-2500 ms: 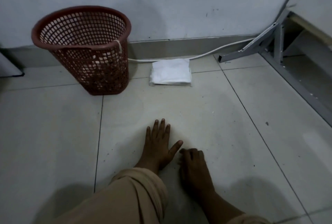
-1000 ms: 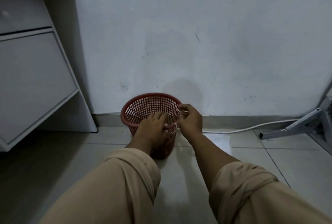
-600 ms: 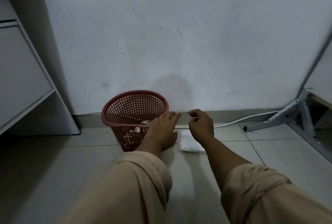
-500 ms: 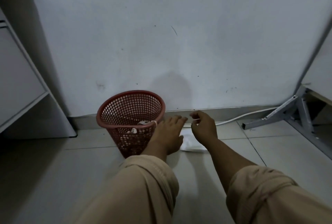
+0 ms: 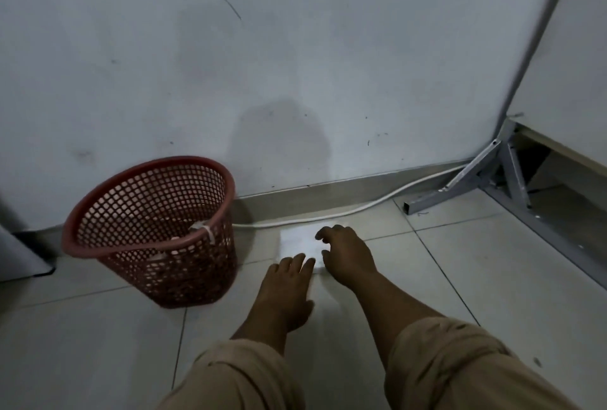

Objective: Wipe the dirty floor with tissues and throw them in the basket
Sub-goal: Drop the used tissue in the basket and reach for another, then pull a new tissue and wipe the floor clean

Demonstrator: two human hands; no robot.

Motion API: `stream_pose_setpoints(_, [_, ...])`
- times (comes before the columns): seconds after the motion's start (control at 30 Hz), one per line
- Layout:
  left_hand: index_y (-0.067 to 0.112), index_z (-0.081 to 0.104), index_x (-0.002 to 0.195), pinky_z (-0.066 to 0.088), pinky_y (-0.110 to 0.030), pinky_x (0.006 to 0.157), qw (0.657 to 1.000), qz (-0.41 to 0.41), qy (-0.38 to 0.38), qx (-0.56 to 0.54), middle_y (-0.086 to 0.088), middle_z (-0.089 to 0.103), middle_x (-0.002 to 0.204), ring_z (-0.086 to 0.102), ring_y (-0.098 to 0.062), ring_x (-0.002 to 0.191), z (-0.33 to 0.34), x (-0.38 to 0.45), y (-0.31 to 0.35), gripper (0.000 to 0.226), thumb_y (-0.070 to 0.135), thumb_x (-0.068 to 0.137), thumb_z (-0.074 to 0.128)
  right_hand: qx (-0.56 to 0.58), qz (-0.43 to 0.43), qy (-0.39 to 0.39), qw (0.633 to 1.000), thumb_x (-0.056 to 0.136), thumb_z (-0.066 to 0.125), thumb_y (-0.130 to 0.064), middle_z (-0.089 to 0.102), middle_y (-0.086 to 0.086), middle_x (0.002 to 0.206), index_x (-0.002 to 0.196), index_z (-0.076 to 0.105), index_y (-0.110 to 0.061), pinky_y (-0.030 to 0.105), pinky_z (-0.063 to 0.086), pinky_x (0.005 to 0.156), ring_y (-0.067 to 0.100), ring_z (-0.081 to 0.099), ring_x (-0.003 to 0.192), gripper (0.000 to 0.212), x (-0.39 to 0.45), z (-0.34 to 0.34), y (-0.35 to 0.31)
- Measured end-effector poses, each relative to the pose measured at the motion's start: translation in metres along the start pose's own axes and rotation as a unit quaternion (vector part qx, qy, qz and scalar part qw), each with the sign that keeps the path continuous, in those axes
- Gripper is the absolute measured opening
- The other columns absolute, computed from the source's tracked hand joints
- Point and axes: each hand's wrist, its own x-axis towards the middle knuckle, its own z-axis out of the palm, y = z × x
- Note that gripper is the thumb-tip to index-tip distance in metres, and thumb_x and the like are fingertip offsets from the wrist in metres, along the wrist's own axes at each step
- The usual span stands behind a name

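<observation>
1. Fingers first: the right hand (image 5: 348,253) has its fingers (image 5: 323,233) curled loosely over the white tissue pack (image 5: 297,240). Looks like they're just touching the top, but it's blurry, so I can't tell if they've got hold of a sheet.
2. The left hand (image 5: 287,291) is flat, palm down, fingers stretched out straight with the tips right at the pack's near edge. Nothing in it.
3. The tissue pack lies flat on the tiled floor (image 5: 460,278), near the wall, at about 12 o'clock from both hands.
4. The red mesh basket (image 5: 154,232) stands upright on the floor at roughly 9 to 10 o'clock from the hands, near the pack but not touching it. Some pale scraps show through the mesh inside.
5. A white cable (image 5: 377,204) runs along the skirting behind the pack, heading to a grey metal bracket (image 5: 476,176) at 2 o'clock.
6. Both sleeves (image 5: 443,367) are tan and bunched up.
</observation>
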Motion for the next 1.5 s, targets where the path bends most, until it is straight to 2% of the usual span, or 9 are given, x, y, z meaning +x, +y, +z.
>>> stream_pose_setpoints(0.33, [0.021,0.006,0.156,0.005,-0.045,0.121,0.997,-0.054,-0.039,-0.035,-0.005,-0.002,0.165,-0.001,-0.027,0.151,0.049,0.037,-0.016,0.075,0.062,0.097,0.025,-0.093,-0.097,0.041,0.99,0.081,0.06,-0.014,0.036,0.004,0.149,0.136,0.045,-0.02,0.036,0.035,0.094,0.026,0.035,0.134,0.057,0.032,0.053,0.027])
stream_pose_setpoints(0.43, [0.024,0.007,0.156,0.004,-0.045,0.12,0.997,-0.045,-0.034,-0.046,-0.002,-0.004,0.165,-0.003,-0.024,0.151,0.056,0.043,-0.018,0.076,0.066,0.095,0.023,-0.105,-0.052,0.004,0.993,0.092,0.054,-0.028,0.017,0.001,0.161,0.153,0.014,-0.021,0.05,0.016,0.115,0.027,0.012,0.147,0.074,0.05,0.061,0.034])
stream_pose_setpoints(0.53, [0.027,0.007,0.156,0.002,-0.045,0.12,0.996,-0.033,-0.041,-0.074,0.0,-0.006,0.165,-0.005,-0.021,0.151,0.063,0.045,-0.012,0.077,0.069,0.093,0.021,-0.157,-0.039,-0.074,0.984,0.098,0.04,-0.046,0.005,-0.002,0.164,0.152,-0.017,-0.023,0.065,-0.011,0.111,0.03,-0.008,0.149,0.082,0.062,0.07,0.042])
stream_pose_setpoints(0.6, [0.026,0.008,0.156,0.002,-0.046,0.121,0.995,-0.026,-0.04,-0.082,0.0,-0.005,0.165,-0.004,-0.021,0.151,0.068,0.045,-0.005,0.078,0.07,0.092,0.02,-0.172,-0.045,-0.064,0.982,0.1,0.037,-0.046,0.021,0.003,0.159,0.155,-0.007,-0.022,0.067,-0.013,0.109,0.032,0.001,0.149,0.075,0.063,0.076,0.043])
stream_pose_setpoints(0.67, [0.026,0.008,0.156,0.004,-0.047,0.122,0.995,-0.024,-0.036,-0.086,-0.001,-0.004,0.165,-0.003,-0.022,0.152,0.072,0.046,0.0,0.079,0.071,0.092,0.02,-0.181,-0.044,-0.029,0.982,0.1,0.038,-0.044,0.041,0.005,0.147,0.152,0.022,-0.023,0.066,-0.009,0.111,0.032,0.018,0.144,0.059,0.064,0.077,0.039])
stream_pose_setpoints(0.8, [0.025,0.006,0.156,0.007,-0.046,0.122,0.992,-0.027,-0.062,-0.111,0.0,-0.005,0.165,0.001,-0.024,0.152,0.077,0.051,0.006,0.082,0.071,0.092,0.025,-0.119,-0.017,0.064,0.991,0.098,0.044,-0.04,0.062,-0.003,0.12,0.115,0.063,-0.028,0.057,0.003,0.113,0.024,0.039,0.127,0.028,0.072,0.069,0.028])
stream_pose_setpoints(0.93, [0.023,0.004,0.156,0.011,-0.046,0.12,0.989,-0.041,-0.073,-0.118,0.0,-0.005,0.165,0.004,-0.026,0.151,0.079,0.056,0.008,0.085,0.073,0.09,0.026,-0.042,-0.004,0.118,0.992,0.096,0.049,-0.033,0.064,-0.005,0.111,0.1,0.067,-0.029,0.052,0.011,0.111,0.022,0.044,0.12,0.019,0.077,0.057,0.023])
stream_pose_setpoints(1.33, [0.024,0.007,0.156,0.014,-0.048,0.119,0.988,-0.04,-0.081,-0.124,-0.003,0.002,0.165,0.008,-0.028,0.151,0.078,0.06,0.004,0.084,0.074,0.09,0.024,0.018,-0.045,0.273,0.961,0.096,0.051,-0.036,0.062,-0.003,0.108,0.1,0.067,-0.026,0.049,0.019,0.109,0.022,0.052,0.111,0.019,0.09,0.001,-0.002])
stream_pose_setpoints(1.5, [0.025,0.007,0.155,0.016,-0.048,0.118,0.99,-0.043,-0.059,-0.125,-0.003,0.003,0.165,0.009,-0.028,0.15,0.07,0.048,0.0,0.083,0.073,0.09,0.024,0.023,-0.151,0.325,0.933,0.096,0.054,-0.032,0.064,0.004,0.093,0.098,0.069,-0.018,0.04,0.04,0.082,0.025,0.057,0.09,0.021,0.08,-0.019,-0.02])
